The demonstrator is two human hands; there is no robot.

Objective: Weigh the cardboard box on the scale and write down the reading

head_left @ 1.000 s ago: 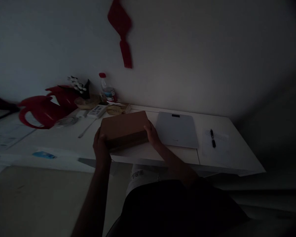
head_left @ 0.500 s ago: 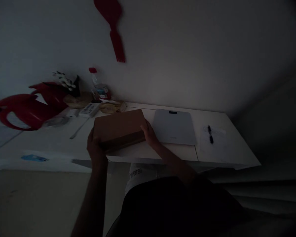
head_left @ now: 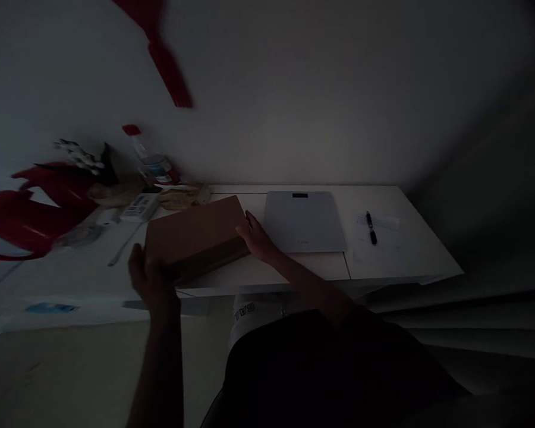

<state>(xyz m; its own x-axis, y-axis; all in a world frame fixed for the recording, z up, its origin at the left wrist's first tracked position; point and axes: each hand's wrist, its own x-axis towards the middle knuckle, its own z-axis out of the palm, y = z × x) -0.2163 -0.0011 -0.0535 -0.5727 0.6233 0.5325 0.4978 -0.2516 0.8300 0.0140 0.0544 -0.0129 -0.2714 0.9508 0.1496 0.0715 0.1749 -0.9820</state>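
The L hand point(head_left: 156, 291) is at the left end of the brown box point(head_left: 198, 232), thumb at the near side, fingers around the corner; the R hand point(head_left: 256, 239) is at the right end, w/ thumb on the top edge. So both are clamped on the box, one per end, though the L fingers are dark and partly hidden. The box is b/w the two hands, over the front part of the white table point(head_left: 312, 267), turned at an angle to its edge; cannot tell if its underside touches the table.

Just right of the R hand lies a flat grey scale point(head_left: 302, 224) w/ a small dark display at its far side. Further right, a black pen point(head_left: 371, 228) lies on a paper sheet point(head_left: 381, 252).

Left of the box: a thin utensil point(head_left: 123, 245), then a white pack point(head_left: 139, 208) w/ printed label. Behind, near the wall point(head_left: 294, 89), a bottle point(head_left: 160, 169) w/ red cap. At far left, two red jugs point(head_left: 22, 223) + white flowers point(head_left: 80, 156). A red ornament point(head_left: 172, 74) hangs above, partly cut off.
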